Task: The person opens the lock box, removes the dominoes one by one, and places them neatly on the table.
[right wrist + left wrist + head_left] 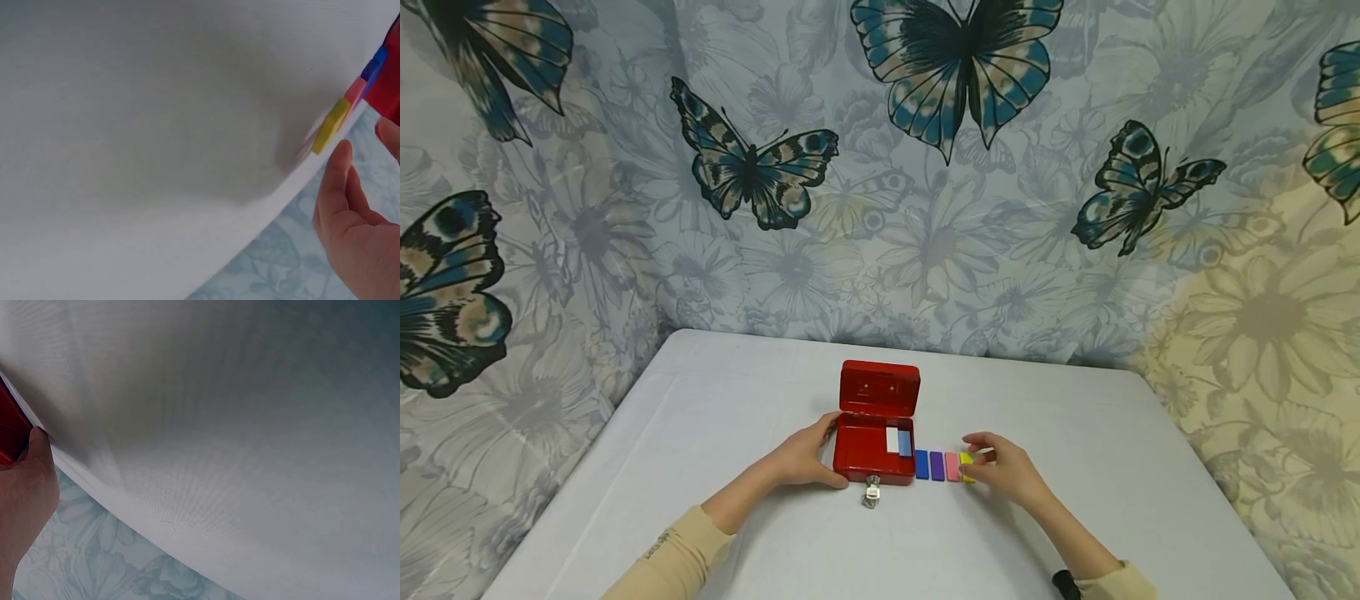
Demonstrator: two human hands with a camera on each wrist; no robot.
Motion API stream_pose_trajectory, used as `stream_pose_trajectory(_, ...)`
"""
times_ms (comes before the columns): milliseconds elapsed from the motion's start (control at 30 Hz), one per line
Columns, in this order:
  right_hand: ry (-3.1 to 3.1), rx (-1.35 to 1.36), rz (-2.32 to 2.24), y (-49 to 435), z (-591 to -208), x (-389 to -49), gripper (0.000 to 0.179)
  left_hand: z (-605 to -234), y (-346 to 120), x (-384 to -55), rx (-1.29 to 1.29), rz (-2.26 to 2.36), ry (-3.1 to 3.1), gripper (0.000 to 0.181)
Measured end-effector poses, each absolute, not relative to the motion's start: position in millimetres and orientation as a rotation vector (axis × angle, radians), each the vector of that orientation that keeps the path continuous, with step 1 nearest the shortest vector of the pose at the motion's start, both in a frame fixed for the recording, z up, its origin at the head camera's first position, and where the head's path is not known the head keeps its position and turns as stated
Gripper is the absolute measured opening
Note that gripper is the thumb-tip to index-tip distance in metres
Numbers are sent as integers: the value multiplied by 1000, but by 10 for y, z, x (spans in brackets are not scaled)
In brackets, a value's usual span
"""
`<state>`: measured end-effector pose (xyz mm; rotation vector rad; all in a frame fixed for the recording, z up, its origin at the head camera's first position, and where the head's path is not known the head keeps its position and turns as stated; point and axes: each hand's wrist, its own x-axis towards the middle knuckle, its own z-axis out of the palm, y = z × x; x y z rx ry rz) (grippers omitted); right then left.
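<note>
A red metal cash box (856, 454) stands on the table with its lid (880, 387) raised. My left hand (803, 455) grips the box's left side, thumb at the front corner and fingers towards the back. Inside, at the right, lie a white block (892, 440) and a light blue block (905, 443). To the right of the box, a blue block (922, 465), a purple block (937, 467), a pink block (952, 467) and a yellow block (331, 127) form a row. My right hand (1006, 472) hovers by the yellow one, thumb and fingers spread apart, holding nothing.
A padlock (872, 491) hangs at the box's front, with what look like keys below it. White cloth covers the table (745, 550). Behind it hangs a butterfly-patterned curtain (940, 250).
</note>
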<state>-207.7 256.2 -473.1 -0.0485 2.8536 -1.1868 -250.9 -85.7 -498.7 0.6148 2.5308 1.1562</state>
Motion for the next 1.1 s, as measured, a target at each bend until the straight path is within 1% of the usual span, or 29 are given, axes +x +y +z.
stream_pose_trajectory(133, 2807, -25, -1242, 2516, -4707, -2080, 44, -4987, -853, -2506, 618, 1156, 2531, 103)
stream_pose_trajectory(533, 2672, 177, -1422, 2356, -4716, -2158, 37, -4987, -845, -2495, 619, 1154, 2534, 103)
stream_pose_trajectory(800, 2553, 179, -1601, 2253, -4691, -2169, 35, -5003, -849, -2514, 596, 1134, 2538, 104)
stream_pose_trajectory(1100, 2518, 121, -1659, 2090, -4669, -2216, 36, -4993, -855, -2505, 616, 1148, 2540, 103)
